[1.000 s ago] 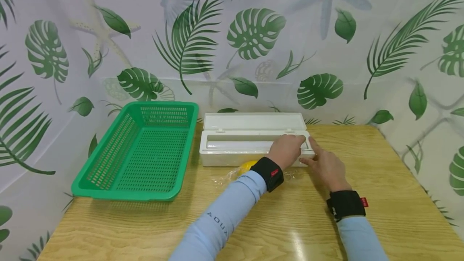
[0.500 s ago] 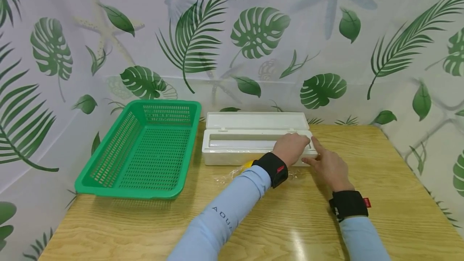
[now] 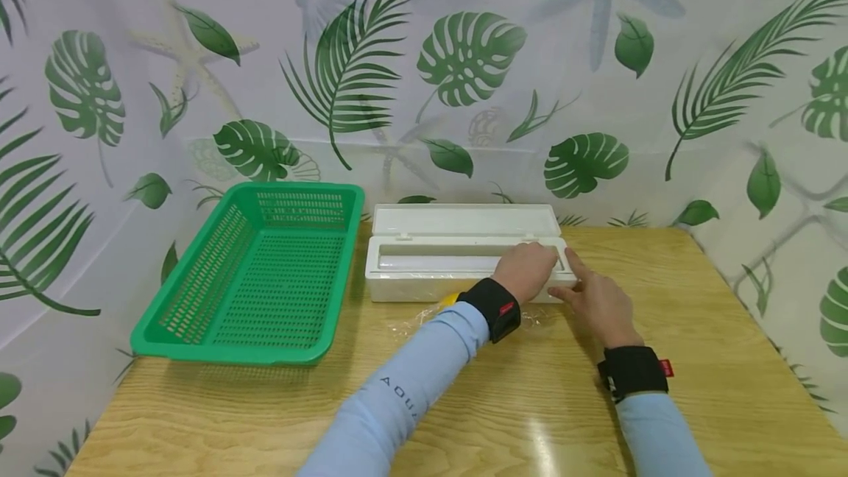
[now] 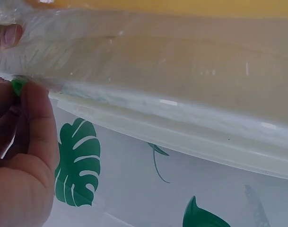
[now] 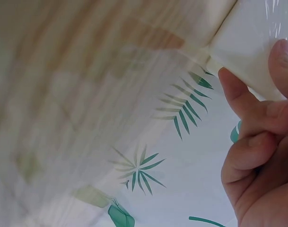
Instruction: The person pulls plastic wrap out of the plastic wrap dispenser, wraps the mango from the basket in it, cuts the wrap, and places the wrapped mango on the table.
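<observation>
Within the left grip (image 3: 526,271), a green tab (image 4: 18,87)

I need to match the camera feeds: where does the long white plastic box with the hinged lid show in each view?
Head: long white plastic box, just right of and below centre.
Left wrist: a long band slanting down from left to right edge.
Right wrist: only one end, upper right corner.
Shared landmark: white cloth printed with green leaves.

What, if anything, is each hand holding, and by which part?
Left hand: a small green piece, part unclear. Right hand: the box, by its right end.
</observation>
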Motion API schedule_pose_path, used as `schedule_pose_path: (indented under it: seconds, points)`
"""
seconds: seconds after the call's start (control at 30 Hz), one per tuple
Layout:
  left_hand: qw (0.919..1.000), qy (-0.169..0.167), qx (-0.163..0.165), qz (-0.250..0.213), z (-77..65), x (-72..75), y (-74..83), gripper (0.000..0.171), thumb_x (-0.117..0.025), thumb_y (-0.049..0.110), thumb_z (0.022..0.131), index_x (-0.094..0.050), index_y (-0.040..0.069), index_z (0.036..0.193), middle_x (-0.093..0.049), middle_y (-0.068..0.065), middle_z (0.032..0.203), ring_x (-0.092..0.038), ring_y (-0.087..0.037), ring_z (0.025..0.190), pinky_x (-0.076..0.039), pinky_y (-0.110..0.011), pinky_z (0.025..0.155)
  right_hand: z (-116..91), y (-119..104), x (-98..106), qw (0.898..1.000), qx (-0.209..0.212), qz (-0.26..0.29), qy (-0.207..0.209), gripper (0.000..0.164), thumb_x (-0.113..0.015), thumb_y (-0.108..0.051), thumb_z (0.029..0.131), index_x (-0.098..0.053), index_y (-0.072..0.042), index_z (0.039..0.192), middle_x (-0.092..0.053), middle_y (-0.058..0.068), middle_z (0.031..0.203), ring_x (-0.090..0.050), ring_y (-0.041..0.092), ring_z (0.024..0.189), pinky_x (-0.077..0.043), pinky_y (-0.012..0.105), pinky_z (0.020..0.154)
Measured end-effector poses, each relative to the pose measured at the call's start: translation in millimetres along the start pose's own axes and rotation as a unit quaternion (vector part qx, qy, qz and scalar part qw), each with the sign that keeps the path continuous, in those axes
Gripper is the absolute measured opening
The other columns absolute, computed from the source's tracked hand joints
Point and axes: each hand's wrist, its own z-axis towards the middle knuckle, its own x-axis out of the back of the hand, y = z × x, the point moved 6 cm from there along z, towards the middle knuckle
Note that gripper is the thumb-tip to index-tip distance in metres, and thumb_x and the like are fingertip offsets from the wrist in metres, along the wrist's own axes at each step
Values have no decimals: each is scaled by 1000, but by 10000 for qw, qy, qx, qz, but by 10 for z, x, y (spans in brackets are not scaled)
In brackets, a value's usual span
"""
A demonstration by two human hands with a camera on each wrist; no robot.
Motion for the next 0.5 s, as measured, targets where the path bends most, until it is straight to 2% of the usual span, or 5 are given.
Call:
schedule_pose_path:
  seconds: [0.23,0.5]
  points:
    - [10000,71,-11,40,-37,14,-11,16,-53,13,93,-68,15,96,-69,0,89,-61,-13,78,-54,-23,67,0,-25,12,10000,38,-51,49,79,-67,-38,81,-27,-14,144,-69,22,81,-55,22,55,-35,33,39]
    - [9998,80,7,165,-80,20,-40,15,-54,13,92,-68,15,97,-69,0,92,-60,-14,82,-54,-23,71,3,2,-5,9999,-58,-90,-37,80,-64,-42,82,-24,-15,145,-69,24,87,-57,25,60,-37,34,40]
